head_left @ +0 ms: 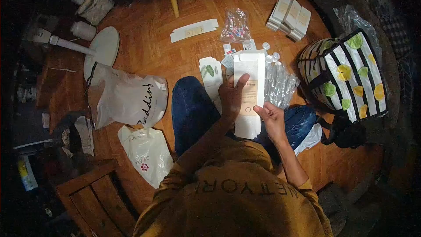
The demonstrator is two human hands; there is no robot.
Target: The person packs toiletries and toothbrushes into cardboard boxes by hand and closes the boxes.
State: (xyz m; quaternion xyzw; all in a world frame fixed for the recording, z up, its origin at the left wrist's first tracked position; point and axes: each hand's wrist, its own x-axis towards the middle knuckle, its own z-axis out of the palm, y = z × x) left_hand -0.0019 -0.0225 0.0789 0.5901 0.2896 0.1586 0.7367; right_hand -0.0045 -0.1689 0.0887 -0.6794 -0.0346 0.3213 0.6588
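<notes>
A white cardboard box (249, 66) with a beige printed label is held upright over my lap, its end flaps sticking out; it looks flattened or only partly folded. My left hand (232, 94) grips its left side, thumb across the front. At the lower right edge my right hand (272, 120) pinches the card between thumb and fingers. Just behind it lie another white card piece with a green leaf print (210, 71), several clear plastic tubes (280, 83) in wrapping, and small round white caps (269, 58). A clear bag of small coloured pieces (235, 25) lies farther off.
Several finished-looking boxes (289, 17) stand at back right, and a flat white box (194, 30) lies at back left. A striped fruit-print bag (346, 74) is on the right. A translucent bedding bag (131, 98) and a white plastic bag (147, 153) are on the left.
</notes>
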